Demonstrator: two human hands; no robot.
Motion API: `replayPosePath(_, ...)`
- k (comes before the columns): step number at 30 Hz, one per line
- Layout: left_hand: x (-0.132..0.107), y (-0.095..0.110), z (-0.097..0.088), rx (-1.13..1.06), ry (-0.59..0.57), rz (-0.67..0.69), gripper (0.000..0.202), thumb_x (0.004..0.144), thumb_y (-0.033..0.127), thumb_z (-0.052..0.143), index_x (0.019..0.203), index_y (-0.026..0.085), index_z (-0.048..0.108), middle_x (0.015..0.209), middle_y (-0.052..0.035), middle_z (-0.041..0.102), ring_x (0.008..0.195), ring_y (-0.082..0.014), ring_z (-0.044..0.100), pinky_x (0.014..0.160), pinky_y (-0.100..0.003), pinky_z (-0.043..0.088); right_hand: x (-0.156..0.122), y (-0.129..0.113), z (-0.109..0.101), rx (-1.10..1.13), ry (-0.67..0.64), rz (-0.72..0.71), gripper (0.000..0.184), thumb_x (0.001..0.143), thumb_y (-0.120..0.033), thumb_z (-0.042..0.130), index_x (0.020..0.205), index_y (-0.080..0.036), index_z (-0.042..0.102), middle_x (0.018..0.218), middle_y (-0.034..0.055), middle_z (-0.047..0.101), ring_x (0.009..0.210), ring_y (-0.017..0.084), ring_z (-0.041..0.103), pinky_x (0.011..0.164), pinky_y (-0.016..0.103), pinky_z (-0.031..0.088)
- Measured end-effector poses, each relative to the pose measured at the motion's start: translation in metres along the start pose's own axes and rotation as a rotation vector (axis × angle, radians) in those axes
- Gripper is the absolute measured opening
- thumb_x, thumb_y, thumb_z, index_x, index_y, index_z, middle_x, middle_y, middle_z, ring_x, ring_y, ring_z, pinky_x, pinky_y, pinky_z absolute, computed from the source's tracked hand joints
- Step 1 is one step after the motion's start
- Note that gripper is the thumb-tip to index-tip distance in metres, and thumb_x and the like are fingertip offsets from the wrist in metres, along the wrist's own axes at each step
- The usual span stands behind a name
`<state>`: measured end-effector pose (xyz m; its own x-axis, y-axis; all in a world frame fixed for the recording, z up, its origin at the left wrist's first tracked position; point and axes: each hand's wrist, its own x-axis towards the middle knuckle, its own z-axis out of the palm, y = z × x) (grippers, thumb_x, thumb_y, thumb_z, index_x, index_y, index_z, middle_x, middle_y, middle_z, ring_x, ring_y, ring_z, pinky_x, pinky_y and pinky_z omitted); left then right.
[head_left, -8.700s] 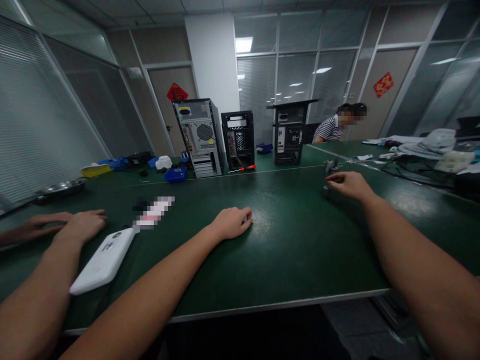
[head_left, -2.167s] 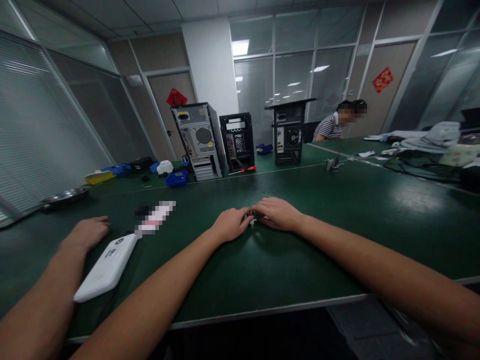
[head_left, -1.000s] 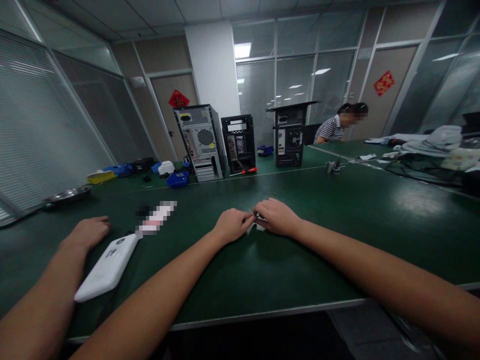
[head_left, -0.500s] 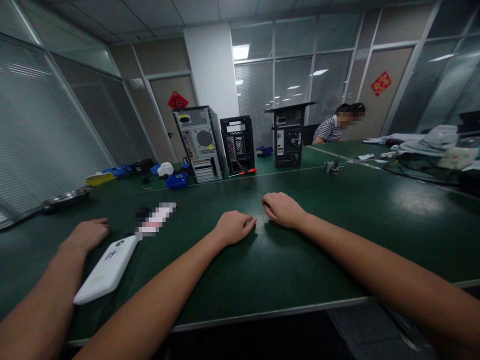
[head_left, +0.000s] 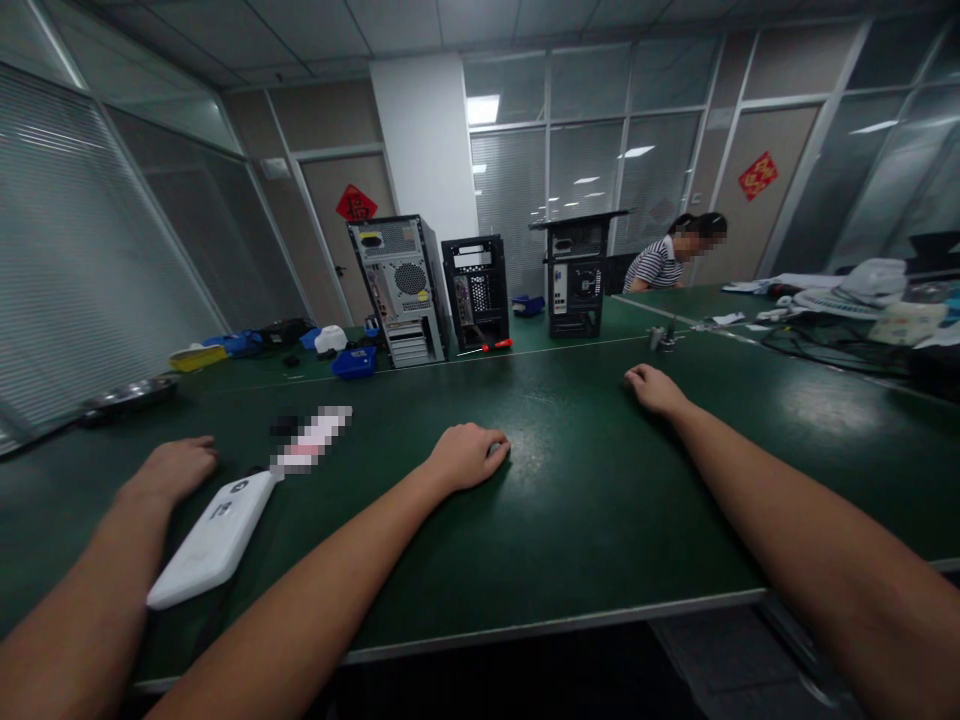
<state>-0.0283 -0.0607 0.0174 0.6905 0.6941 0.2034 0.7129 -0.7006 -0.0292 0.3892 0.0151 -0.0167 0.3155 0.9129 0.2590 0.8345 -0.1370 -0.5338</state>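
My left hand [head_left: 466,456] rests on the green tabletop [head_left: 540,540], closed. A small greyish thing [head_left: 495,450] shows between its thumb and fingers, too small to name. Off to the right lies my right hand [head_left: 654,390], low over the table with its fingers curled in; whatever they hold, if anything, is hidden. Just beyond it stand small metal parts [head_left: 661,338], with a gap between. A white flat device [head_left: 217,538] lies left of my left forearm, and past it another person's hand [head_left: 180,468] is on the table.
Three computer cases [head_left: 411,280] stand along the back. A red-handled screwdriver [head_left: 496,346] lies before the middle one. Blue bins [head_left: 354,362] and a metal dish [head_left: 129,398] are left; cables [head_left: 810,345] are right. A person in stripes [head_left: 655,264] sits behind.
My right hand has moved from beside my left hand to the right and slightly away, toward the metal parts. My left hand has stayed put, and a bit of grey now shows at its thumb.
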Motion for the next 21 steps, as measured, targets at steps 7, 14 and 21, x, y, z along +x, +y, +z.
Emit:
replayPosePath(7,0.0,-0.003,0.003,-0.017,0.002,0.001,0.037,0.101,0.045,0.04,0.111,0.028,0.072,0.088,-0.0038,0.076,0.081,-0.0221,0.07,0.071,-0.03,0.05,0.006,0.005,-0.002,0.183,0.203,-0.028,0.031,0.09,-0.043,0.052,0.101,-0.018,0.067,0.099,0.0103,0.072,0.083,0.021,0.064,0.077,0.033,0.046)
replayPosePath(14,0.0,-0.002,0.003,-0.03,0.0,-0.004,0.036,0.1,0.044,0.042,0.112,0.028,0.072,0.09,-0.0037,0.076,0.082,-0.0215,0.07,0.072,-0.03,0.05,0.002,0.011,-0.042,0.109,0.447,-0.102,0.045,0.095,-0.053,0.04,0.084,-0.019,0.068,0.084,0.0114,0.07,0.08,0.024,0.062,0.078,0.034,0.046)
replayPosePath(21,0.001,-0.002,0.003,-0.035,-0.007,-0.003,0.037,0.1,0.045,0.041,0.114,0.028,0.071,0.092,-0.0042,0.076,0.082,-0.0216,0.07,0.073,-0.03,0.05,-0.002,0.021,-0.041,0.084,0.376,-0.16,0.034,0.086,-0.045,0.06,0.104,-0.02,0.075,0.101,0.0093,0.075,0.087,0.024,0.067,0.083,0.036,0.05)
